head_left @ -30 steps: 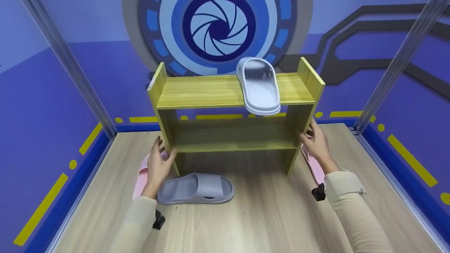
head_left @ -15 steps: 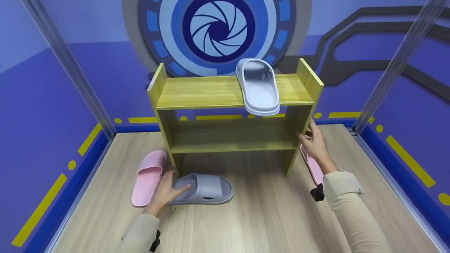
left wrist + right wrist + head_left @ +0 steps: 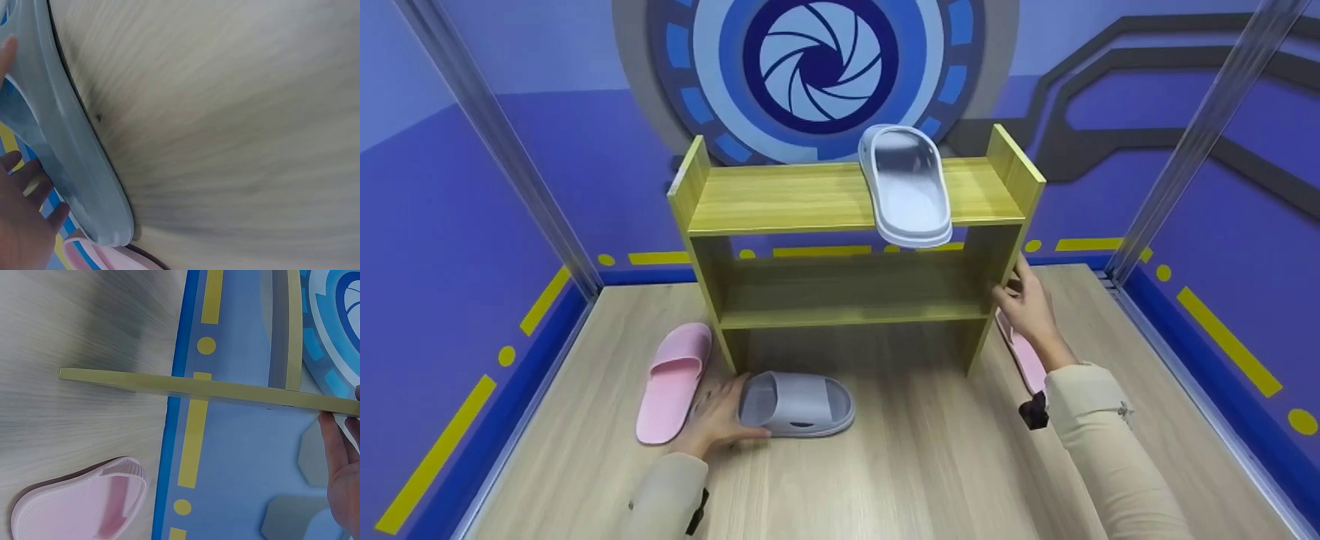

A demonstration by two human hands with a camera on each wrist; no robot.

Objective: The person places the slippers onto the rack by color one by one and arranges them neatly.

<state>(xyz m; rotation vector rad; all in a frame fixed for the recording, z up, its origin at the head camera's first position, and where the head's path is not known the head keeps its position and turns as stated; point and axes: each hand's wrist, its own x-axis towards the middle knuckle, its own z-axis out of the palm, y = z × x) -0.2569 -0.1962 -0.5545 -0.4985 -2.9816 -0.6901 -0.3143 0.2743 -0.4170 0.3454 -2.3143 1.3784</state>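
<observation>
A grey slipper lies on the floor board before the yellow wooden shoe rack, its toe to the right. My left hand is spread about the slipper's heel end, thumb along the near side and fingers at the far side. In the left wrist view the fingers look loosely extended beside the sole edge; firm contact cannot be made out. With thumb and fingers, my right hand pinches the rack's right side panel. A pale grey clog-like slipper stands on the top shelf, heel overhanging the front edge.
A pink slipper lies left of the rack. Another pink slipper is on the right, partly hidden by my right hand and forearm. Patterned blue-purple walls enclose the wooden floor board on the back and sides.
My left hand has left the rack's left side and come down to the grey slipper's heel, uncovering the left pink slipper. My right hand stays on the rack.
</observation>
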